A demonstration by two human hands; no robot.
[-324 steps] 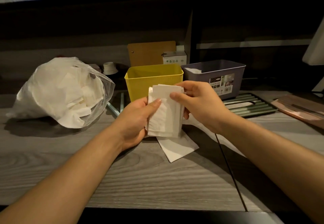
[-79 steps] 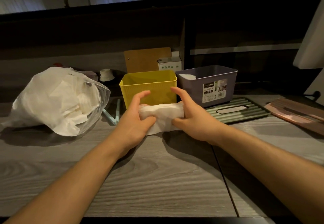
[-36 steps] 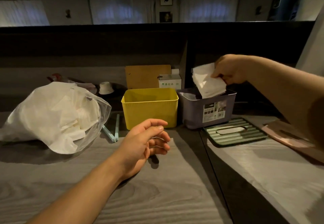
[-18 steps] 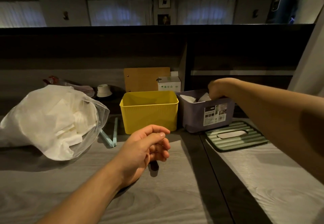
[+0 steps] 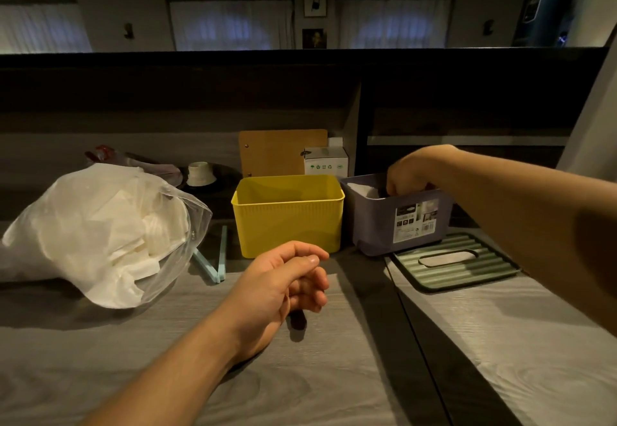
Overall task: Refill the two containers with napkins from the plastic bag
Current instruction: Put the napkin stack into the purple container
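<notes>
dim room | grey wood counter (image 5: 300,375) | curtained windows (image 5: 230,25) | dark partition (image 5: 200,81)

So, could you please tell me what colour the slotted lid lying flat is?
Green, ribbed lid, clearest in the head view.

Café counter (image 5: 300,375) (napkin bins (image 5: 287,222))

Two containers, one yellow (image 5: 287,215), one purple (image 5: 397,222), one plastic bag (image 5: 100,232), two hands
</notes>
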